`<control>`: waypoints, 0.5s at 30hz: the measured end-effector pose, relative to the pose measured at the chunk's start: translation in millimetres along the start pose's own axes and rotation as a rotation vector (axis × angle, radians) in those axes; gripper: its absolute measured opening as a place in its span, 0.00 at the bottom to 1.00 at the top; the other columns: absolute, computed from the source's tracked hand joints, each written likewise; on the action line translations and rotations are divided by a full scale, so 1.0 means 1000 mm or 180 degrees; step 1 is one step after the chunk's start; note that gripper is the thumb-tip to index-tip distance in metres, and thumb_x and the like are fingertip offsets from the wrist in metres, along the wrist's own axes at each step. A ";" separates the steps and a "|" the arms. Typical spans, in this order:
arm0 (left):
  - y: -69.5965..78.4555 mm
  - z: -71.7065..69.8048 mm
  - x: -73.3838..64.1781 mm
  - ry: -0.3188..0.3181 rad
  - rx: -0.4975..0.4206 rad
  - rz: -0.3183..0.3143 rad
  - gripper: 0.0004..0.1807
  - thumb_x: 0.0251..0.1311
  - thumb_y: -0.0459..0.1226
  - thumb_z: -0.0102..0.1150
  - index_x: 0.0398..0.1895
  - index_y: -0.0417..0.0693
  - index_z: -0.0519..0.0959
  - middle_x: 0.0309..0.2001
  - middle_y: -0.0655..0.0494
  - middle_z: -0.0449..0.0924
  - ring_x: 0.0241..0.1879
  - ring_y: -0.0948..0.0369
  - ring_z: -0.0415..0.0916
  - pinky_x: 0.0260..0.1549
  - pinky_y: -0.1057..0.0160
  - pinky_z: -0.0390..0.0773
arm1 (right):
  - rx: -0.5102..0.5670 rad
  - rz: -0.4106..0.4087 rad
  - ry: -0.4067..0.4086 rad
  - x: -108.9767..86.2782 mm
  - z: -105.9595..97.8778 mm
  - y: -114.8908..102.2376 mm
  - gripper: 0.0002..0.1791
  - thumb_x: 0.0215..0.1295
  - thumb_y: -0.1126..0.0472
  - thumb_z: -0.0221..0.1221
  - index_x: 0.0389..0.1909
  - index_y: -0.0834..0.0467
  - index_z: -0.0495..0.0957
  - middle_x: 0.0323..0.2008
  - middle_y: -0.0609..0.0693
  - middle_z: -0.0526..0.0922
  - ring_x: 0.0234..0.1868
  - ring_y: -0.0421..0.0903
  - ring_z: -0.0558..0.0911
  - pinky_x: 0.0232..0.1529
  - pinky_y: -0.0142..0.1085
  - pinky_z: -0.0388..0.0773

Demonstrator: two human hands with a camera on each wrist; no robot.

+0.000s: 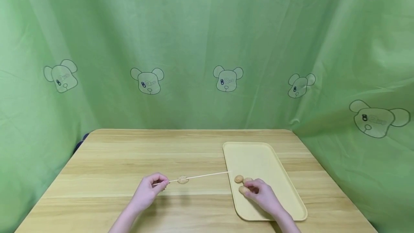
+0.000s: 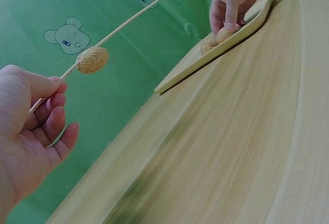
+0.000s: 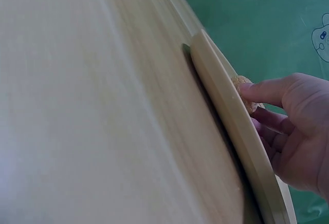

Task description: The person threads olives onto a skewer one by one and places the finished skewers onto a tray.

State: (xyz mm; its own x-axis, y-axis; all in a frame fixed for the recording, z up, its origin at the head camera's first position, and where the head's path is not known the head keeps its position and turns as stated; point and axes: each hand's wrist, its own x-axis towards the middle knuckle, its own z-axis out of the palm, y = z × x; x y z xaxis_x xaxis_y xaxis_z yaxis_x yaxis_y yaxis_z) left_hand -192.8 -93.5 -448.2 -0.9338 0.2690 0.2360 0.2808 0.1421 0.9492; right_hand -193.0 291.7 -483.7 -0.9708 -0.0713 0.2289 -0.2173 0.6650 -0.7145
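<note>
Left hand (image 1: 147, 191): thumb and fingers pinching the skewer (image 2: 123, 26) toward its rear end, shaft angled just above 3 o'clock in the head view, tip close to the 9 o'clock edge of the tray (image 1: 252, 154). Hold firm without bending the thin stick, fingertips well behind the skewered ball (image 1: 183, 179), a short way off along the shaft toward 3 o'clock. Exact line through that ball: impossible to tell.

Right hand (image 1: 262, 194): thumb and fingertips pinching the nearest ball (image 1: 243, 190) inside the tray, at 4 to 5 o'clock from the skewer tip. Just beside the pinch, the left-hand ball (image 1: 239, 178) at 11 o'clock and the half-hidden ball (image 1: 248, 179) at about 1 o'clock.

Seemingly the step in hand: picking up. Lift straight toward the camera first, away from both neighbours, to avoid rolling them across the tray. Pinch by the sides only, leaving opposite faces bare, probably the best way of presenting a clear face to the tip. Then move toward 10 to 11 o'clock, slowly, in line with the shaft. If bringing ball and tip together, meet squarely; at a slant, likely to skid on the wrinkled surface. Push along the shaft, never sideways, with a slight twist against resistance. Guard thumb and fingertips against the tapered point: stay out of its line.
</note>
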 end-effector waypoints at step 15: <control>0.001 0.001 0.001 0.0002 0.0017 -0.0039 0.07 0.59 0.29 0.55 0.35 0.29 0.76 0.32 0.46 0.77 0.31 0.66 0.74 0.35 0.67 0.77 | 0.0251 -0.0508 0.0033 -0.005 -0.001 -0.008 0.15 0.47 0.71 0.66 0.39 0.63 0.79 0.36 0.51 0.81 0.32 0.38 0.77 0.34 0.32 0.78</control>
State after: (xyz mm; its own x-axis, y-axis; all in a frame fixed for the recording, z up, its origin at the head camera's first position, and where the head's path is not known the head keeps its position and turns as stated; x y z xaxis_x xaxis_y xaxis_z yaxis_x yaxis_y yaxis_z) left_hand -192.9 -92.4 -447.1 -0.9373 0.2668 0.2244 0.2705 0.1505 0.9509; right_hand -186.1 287.5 -478.4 -0.9223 -0.1633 0.3503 -0.3764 0.5855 -0.7180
